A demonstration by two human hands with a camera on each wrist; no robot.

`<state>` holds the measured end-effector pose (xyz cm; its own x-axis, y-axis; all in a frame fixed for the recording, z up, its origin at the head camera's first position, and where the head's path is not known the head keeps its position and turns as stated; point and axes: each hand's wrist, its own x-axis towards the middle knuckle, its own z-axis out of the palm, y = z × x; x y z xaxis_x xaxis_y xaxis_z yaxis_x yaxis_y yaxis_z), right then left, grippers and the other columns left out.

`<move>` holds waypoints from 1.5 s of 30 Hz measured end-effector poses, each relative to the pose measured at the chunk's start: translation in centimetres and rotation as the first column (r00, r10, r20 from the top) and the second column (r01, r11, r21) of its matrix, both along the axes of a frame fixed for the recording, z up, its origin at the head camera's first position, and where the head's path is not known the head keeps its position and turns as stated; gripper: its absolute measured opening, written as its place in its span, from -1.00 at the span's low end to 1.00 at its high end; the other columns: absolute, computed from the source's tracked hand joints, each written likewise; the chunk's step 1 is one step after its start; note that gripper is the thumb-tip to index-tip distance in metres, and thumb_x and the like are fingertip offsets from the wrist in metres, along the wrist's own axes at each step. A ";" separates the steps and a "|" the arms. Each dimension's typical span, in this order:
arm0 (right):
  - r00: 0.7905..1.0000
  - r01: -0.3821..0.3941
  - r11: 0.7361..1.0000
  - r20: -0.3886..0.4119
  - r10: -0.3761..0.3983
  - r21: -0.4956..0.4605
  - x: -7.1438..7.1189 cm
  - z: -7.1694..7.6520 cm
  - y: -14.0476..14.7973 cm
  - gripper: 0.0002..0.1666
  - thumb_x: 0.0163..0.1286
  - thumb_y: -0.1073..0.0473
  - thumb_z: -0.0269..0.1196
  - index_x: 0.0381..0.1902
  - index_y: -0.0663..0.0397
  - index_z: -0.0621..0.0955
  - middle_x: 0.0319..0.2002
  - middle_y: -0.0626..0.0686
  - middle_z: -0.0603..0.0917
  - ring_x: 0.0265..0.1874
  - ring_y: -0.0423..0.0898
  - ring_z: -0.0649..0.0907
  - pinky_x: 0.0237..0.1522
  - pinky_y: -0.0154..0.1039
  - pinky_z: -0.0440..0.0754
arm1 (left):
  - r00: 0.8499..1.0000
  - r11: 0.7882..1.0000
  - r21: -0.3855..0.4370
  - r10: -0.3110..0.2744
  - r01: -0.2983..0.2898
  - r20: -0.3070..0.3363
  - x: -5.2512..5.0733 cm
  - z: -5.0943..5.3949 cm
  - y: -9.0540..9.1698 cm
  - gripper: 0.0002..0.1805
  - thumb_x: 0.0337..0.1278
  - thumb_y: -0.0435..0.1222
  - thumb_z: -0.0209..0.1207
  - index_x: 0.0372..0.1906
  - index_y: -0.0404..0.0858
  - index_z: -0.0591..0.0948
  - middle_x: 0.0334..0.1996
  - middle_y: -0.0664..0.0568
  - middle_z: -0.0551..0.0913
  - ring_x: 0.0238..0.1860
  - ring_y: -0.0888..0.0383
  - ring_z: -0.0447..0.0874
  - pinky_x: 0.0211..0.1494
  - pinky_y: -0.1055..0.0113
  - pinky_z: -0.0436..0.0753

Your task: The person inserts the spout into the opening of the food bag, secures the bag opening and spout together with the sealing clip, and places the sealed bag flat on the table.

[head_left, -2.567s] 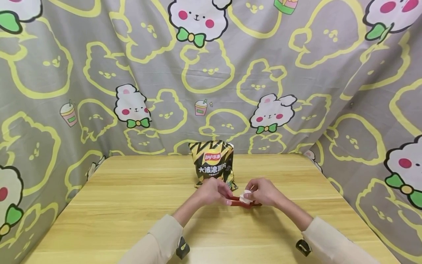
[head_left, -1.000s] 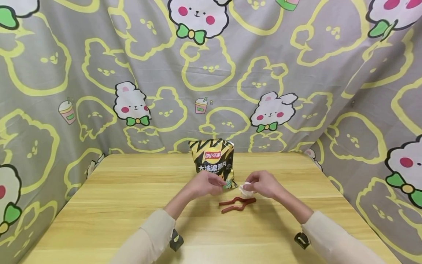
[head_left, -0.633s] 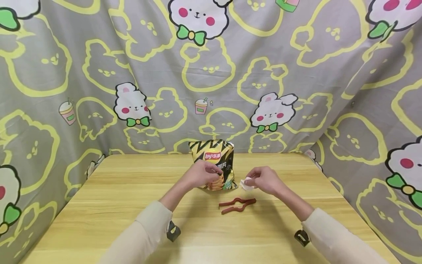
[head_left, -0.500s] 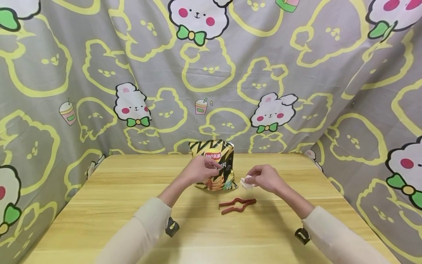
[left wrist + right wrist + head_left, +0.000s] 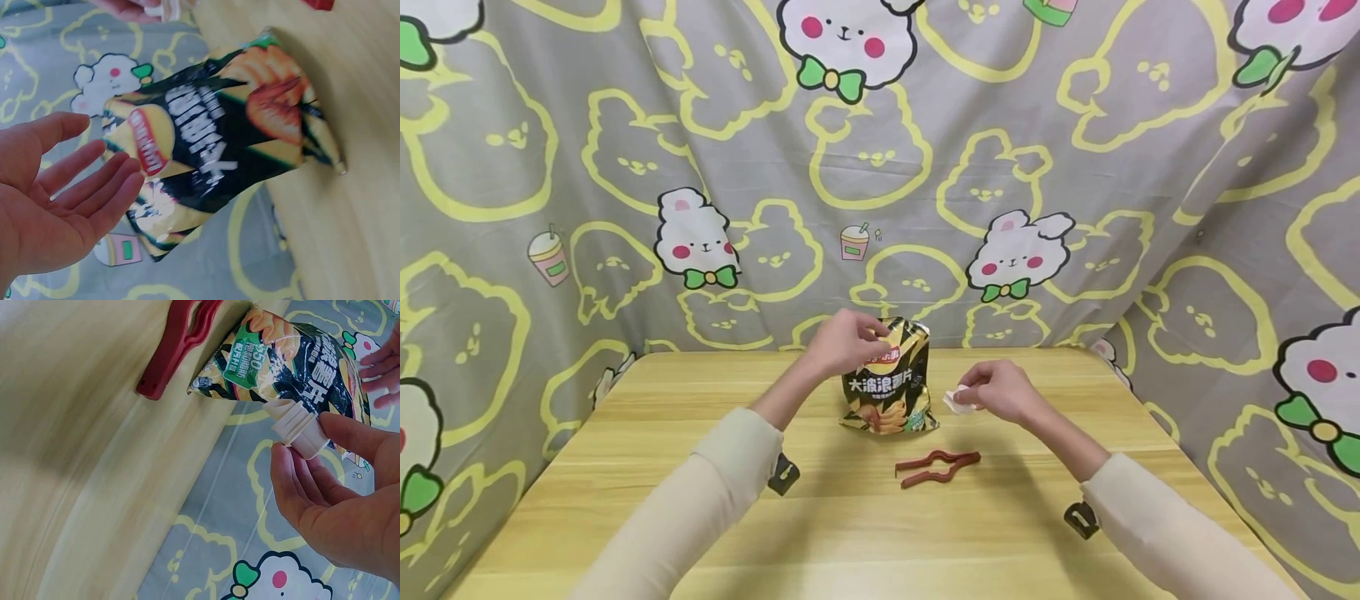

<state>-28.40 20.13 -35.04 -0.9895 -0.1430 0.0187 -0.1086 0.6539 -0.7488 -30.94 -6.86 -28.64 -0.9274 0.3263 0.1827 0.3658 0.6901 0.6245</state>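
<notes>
A black and yellow bag of potato chips (image 5: 880, 389) stands upright toward the back of the wooden table. By its upper left part is my left hand (image 5: 844, 342), fingers apart and loosely bent; nothing lies between them in the left wrist view, where the bag (image 5: 206, 137) is just beyond the fingertips. My right hand (image 5: 1006, 390) pinches a small white plastic spout (image 5: 300, 429) between thumb and fingers, right of the bag and above the table. In front of the bag lies a red bag clip (image 5: 951, 475), its two arms spread at the left end.
The wooden table (image 5: 700, 417) carries the bag and the clip. A grey curtain (image 5: 760, 167) with cartoon animals hangs behind the table and along both sides. Black wrist mounts (image 5: 784, 475) sit under both sleeves.
Both hands were at the red clip; it now lies on the table. My left hand has risen to the bag's upper part, and my right hand has lifted away with the white spout.
</notes>
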 end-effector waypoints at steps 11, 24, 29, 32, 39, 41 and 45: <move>1.000 0.009 1.000 0.003 -0.009 -0.004 -0.3 0.4 -0.4 -0.72 0.23 0.16 0.45 -0.17 0.23 0.72 -0.30 0.09 0.78 -0.34 -0.05 0.72 -0.29 -0.23 0.70 | 0.987 0.984 0.083 0.158 -0.155 -0.030 -2.1 2.3 1.2 -0.66 0.19 -0.15 0.35 0.07 -0.07 0.75 0.01 -0.03 0.79 0.12 -0.01 0.70 0.19 0.11 0.62; 1.000 -0.001 1.000 0.000 0.001 -0.001 -0.7 0.9 -0.5 -0.71 0.25 0.15 0.43 -0.15 0.23 0.72 -0.25 0.13 0.77 -0.31 -0.05 0.71 -0.27 -0.25 0.70 | 0.983 0.982 0.040 0.186 -0.186 0.001 -3.4 1.2 2.0 -0.79 0.08 -0.31 0.37 -0.15 -0.14 0.82 -0.12 0.01 0.82 -0.14 0.05 0.71 -0.24 0.34 0.66; 1.000 -0.001 0.999 -0.022 0.002 0.042 -0.9 2.1 -0.3 -0.71 0.23 0.15 0.43 -0.15 0.22 0.72 -0.25 0.15 0.77 -0.29 0.04 0.73 -0.27 -0.21 0.69 | 0.988 0.988 0.031 0.153 -0.152 -0.038 -2.9 1.0 2.0 -0.85 0.08 -0.33 0.37 -0.22 -0.15 0.83 -0.24 0.03 0.84 -0.18 0.08 0.77 -0.10 0.26 0.71; 0.999 -0.009 0.997 -0.042 0.012 0.075 -1.1 3.1 -0.1 -0.68 0.24 0.13 0.42 -0.13 0.23 0.72 -0.23 0.17 0.78 -0.30 0.03 0.72 -0.29 -0.21 0.66 | 0.989 0.990 0.034 0.136 -0.134 -0.061 -2.5 0.9 1.9 -0.86 0.08 -0.34 0.36 -0.24 -0.16 0.83 -0.29 0.02 0.84 -0.24 0.09 0.80 -0.12 0.24 0.72; 0.995 -0.021 0.996 -0.093 0.028 0.081 -1.7 5.4 -0.3 -0.63 0.26 0.14 0.41 -0.07 0.29 0.70 -0.22 0.20 0.79 -0.25 0.09 0.73 -0.28 -0.25 0.62 | 0.989 0.994 -0.002 0.111 -0.112 -0.095 -1.8 1.0 1.9 -0.90 0.09 -0.35 0.38 -0.27 -0.16 0.82 -0.30 0.02 0.84 -0.29 0.13 0.79 -0.12 0.27 0.71; 0.994 -0.019 0.996 -0.101 0.028 0.090 -1.9 6.0 -0.4 -0.63 0.27 0.13 0.40 -0.06 0.27 0.71 -0.22 0.19 0.79 -0.23 0.10 0.73 -0.28 -0.25 0.61 | 0.990 0.994 -0.009 0.104 -0.106 -0.091 -1.6 1.0 1.9 -0.90 0.10 -0.36 0.38 -0.27 -0.16 0.82 -0.28 0.01 0.84 -0.29 0.13 0.80 -0.19 0.30 0.72; 0.994 -0.014 0.995 -0.110 0.025 0.097 -2.0 6.9 -0.7 -0.66 0.29 0.12 0.39 -0.06 0.22 0.72 -0.19 0.16 0.80 -0.23 0.05 0.72 -0.24 -0.24 0.62 | 0.992 0.996 -0.024 0.087 -0.090 -0.093 -1.3 1.1 1.9 -0.90 0.11 -0.37 0.37 -0.27 -0.18 0.82 -0.29 0.01 0.83 -0.29 0.12 0.78 -0.22 0.33 0.72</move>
